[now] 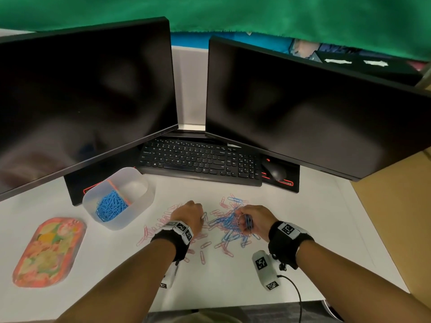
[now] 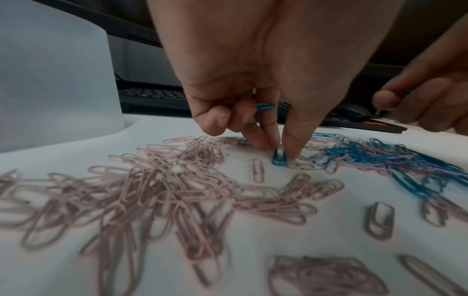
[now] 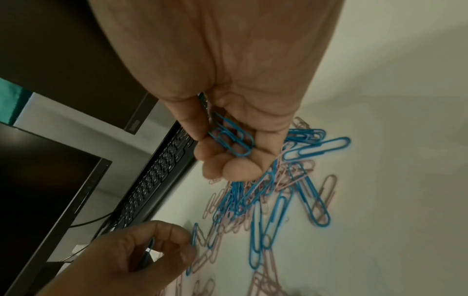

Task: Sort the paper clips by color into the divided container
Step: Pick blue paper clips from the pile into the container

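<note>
Pink and blue paper clips (image 1: pixel 224 220) lie mixed on the white desk. The translucent divided container (image 1: pixel 140 201) stands at the left, with blue clips (image 1: pixel 110 206) in its near compartment; the far compartment looks bare. My left hand (image 1: pixel 190 215) pinches a blue clip (image 2: pixel 279 158) on the desk between thumb and finger, and another blue clip (image 2: pixel 265 106) is tucked under its curled fingers. My right hand (image 1: pixel 253 220) hovers over the pile and holds several blue clips (image 3: pixel 231 138) in its curled fingers.
A black keyboard (image 1: pixel 200 163) and mouse (image 1: pixel 275 171) lie behind the clips, under two dark monitors (image 1: pixel 81 101). A patterned pink tray (image 1: pixel 49 251) sits at the near left. Pink clips (image 2: pixel 152 190) spread below my left wrist.
</note>
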Action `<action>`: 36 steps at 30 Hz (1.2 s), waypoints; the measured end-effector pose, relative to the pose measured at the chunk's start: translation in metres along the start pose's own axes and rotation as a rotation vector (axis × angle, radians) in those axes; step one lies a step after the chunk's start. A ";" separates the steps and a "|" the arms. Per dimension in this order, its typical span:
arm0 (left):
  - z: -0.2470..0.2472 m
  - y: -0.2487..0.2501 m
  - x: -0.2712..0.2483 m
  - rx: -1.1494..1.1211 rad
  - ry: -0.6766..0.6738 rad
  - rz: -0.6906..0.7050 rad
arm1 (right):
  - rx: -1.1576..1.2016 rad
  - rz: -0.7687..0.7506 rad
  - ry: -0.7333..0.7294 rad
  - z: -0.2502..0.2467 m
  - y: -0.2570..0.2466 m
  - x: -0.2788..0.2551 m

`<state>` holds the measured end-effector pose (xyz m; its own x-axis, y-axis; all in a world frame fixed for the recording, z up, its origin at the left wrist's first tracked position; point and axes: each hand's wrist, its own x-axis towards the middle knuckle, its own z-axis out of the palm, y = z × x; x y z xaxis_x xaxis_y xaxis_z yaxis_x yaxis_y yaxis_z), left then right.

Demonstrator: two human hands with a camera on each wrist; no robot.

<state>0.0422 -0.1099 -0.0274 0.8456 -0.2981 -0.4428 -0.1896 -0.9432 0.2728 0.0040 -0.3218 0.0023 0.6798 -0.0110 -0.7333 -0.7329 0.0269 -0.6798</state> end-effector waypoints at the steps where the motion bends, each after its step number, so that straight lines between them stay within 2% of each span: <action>1: 0.001 0.000 0.002 0.004 -0.011 -0.013 | -0.023 0.002 0.007 -0.002 0.001 -0.001; 4: -0.001 -0.001 0.004 0.002 -0.041 -0.054 | -0.251 -0.068 0.015 -0.005 0.006 -0.002; 7: -0.003 -0.001 0.002 -0.010 -0.008 -0.043 | -0.744 -0.282 0.038 -0.005 0.018 -0.006; 10: -0.004 0.003 -0.003 -0.123 0.059 -0.011 | -0.937 -0.436 -0.005 0.000 0.034 -0.008; 13: -0.002 0.009 -0.006 -0.328 0.039 0.012 | -1.121 -0.538 -0.052 0.003 0.045 -0.004; 16: -0.004 0.018 -0.004 -0.614 -0.035 -0.062 | -1.200 -0.608 -0.072 0.006 0.049 0.000; 20: -0.010 0.029 -0.003 -1.188 -0.159 -0.190 | -1.244 -0.610 -0.076 0.009 0.047 0.000; 22: -0.011 0.030 -0.004 -1.287 -0.187 -0.217 | -1.231 -0.592 -0.092 0.010 0.044 0.000; 24: -0.010 0.032 -0.003 -1.180 -0.209 -0.204 | -1.198 -0.569 -0.102 0.010 0.043 0.001; 28: 0.003 0.039 -0.005 -0.564 -0.109 -0.018 | -1.079 -0.566 -0.073 0.006 0.042 0.001; 30: 0.013 0.043 -0.007 -0.371 -0.068 0.074 | -1.008 -0.556 -0.056 0.004 0.038 0.000; 33: 0.023 0.048 -0.009 -0.165 -0.036 0.130 | -0.873 -0.475 -0.018 -0.001 0.030 0.000; 36: 0.027 0.049 -0.007 -0.087 -0.042 0.128 | -0.718 -0.408 0.011 -0.008 0.021 0.002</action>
<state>0.0132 -0.1583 -0.0337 0.7954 -0.4224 -0.4346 -0.2491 -0.8816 0.4010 -0.0104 -0.3296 -0.0140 0.8988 0.1085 -0.4247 -0.2698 -0.6266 -0.7312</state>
